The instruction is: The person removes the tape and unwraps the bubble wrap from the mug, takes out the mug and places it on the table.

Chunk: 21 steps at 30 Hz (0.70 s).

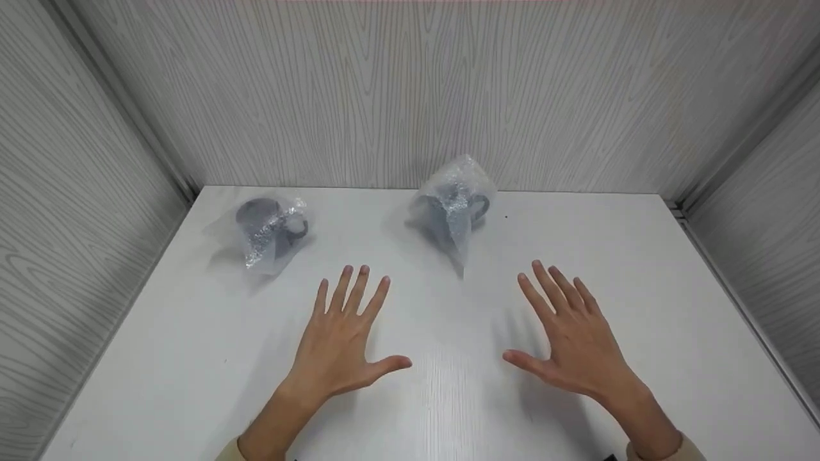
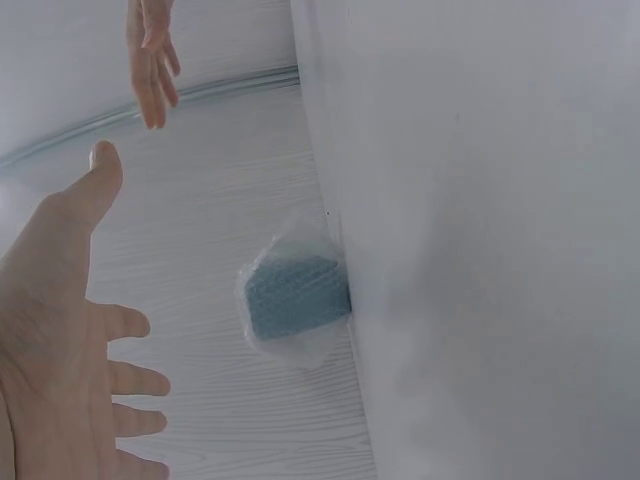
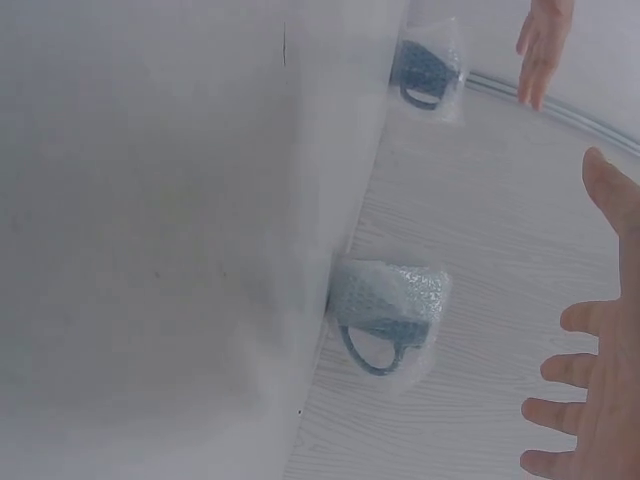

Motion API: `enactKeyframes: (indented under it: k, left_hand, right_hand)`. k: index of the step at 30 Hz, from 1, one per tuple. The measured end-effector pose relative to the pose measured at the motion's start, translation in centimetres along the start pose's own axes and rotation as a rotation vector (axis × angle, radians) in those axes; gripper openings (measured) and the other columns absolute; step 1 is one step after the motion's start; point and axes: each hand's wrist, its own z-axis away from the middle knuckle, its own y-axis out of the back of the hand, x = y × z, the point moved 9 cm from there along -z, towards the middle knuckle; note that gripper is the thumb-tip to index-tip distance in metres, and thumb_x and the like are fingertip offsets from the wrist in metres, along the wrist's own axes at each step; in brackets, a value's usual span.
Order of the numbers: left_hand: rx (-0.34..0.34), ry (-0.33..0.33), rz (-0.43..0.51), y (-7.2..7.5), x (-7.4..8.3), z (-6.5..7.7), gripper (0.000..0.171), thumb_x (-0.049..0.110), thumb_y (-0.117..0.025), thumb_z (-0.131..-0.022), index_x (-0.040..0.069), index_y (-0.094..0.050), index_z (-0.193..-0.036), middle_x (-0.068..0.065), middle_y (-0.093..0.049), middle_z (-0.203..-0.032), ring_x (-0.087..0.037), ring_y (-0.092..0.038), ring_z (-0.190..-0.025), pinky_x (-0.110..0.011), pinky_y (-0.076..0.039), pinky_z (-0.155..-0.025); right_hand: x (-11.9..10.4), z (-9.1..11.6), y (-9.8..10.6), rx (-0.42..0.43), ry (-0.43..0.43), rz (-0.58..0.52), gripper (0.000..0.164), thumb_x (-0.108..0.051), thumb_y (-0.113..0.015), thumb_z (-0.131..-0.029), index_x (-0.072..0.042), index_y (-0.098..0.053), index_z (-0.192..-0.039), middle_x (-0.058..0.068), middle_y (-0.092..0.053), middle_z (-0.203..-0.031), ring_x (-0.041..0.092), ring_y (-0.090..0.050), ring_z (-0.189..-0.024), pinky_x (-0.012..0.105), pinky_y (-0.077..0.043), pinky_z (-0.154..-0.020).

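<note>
Two dark mugs stand on the white table, each in a clear bubble-wrap bag. One wrapped mug point(image 1: 262, 224) is at the back left, its handle to the right. Near the back middle is the other wrapped mug point(image 1: 451, 208), also seen as a mug point(image 3: 385, 310) with its handle showing in the right wrist view. My left hand point(image 1: 336, 346) is held above the table with fingers spread, in front of the left mug. The right hand point(image 1: 576, 346) hovers likewise, fingers spread, to the front right of the middle mug. Neither hand touches anything.
The white table point(image 1: 442, 397) is bounded by a grey wood-grain back wall point(image 1: 410, 96) and side walls, such as the left panel point(image 1: 70, 192) and right panel point(image 1: 762, 192). Both mugs are close to the back edge.
</note>
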Motion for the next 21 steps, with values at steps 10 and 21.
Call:
enactKeyframes:
  k: [10, 21]
  left_hand:
    - [-0.016, -0.025, 0.023, -0.2, 0.0, -1.8, 0.113, 0.091, -0.055, -0.082, 0.018, -0.035, -0.166, -0.019, -0.036, -0.171, -0.041, -0.031, -0.161, -0.066, -0.03, -0.127]
    - [-0.047, -0.034, 0.047, -1.2, 0.2, -4.2, 0.112, 0.09, -0.052, -0.085, 0.019, -0.029, -0.168, -0.018, -0.033, -0.172, -0.04, -0.029, -0.162, -0.065, -0.028, -0.129]
  right_hand:
    - [0.3, -1.6, -0.1, -0.005, 0.054, 0.02, 0.106, -0.08, -0.061, -0.088, -0.018, -0.029, -0.168, 0.012, -0.028, -0.176, 0.04, -0.037, -0.158, 0.063, -0.032, -0.125]
    - [0.9, -3.3, -1.0, -0.025, 0.072, -0.014, 0.105, -0.073, -0.068, -0.087, -0.018, -0.03, -0.168, 0.012, -0.03, -0.175, 0.04, -0.041, -0.156, 0.066, -0.038, -0.121]
